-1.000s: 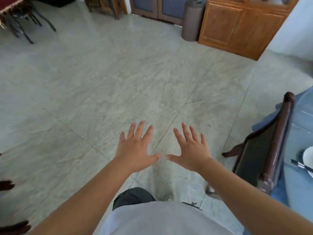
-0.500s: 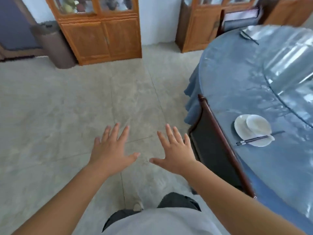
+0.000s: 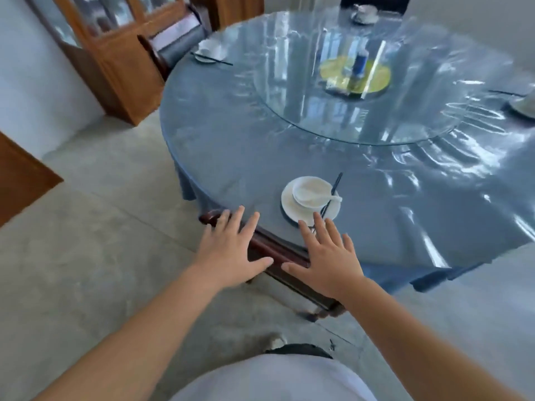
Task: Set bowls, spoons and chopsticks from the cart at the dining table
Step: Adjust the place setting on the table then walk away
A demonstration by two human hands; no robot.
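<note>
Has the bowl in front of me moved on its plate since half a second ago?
No. The bowl sits on the same plate with the chopsticks beside it; only the head camera turned toward the table.

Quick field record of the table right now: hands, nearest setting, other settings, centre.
left hand: open, fingers spread, holds nothing, in front of the chair back
right hand: open, fingers spread, holds nothing
nearest setting: bowl with spoon on a plate, chopsticks laid across the plate's right side
other settings: one far left, one far side, one right edge, details blurred
table: round, blue cloth under clear plastic
centre: glass turntable with a bottle
cart: not in view
</note>
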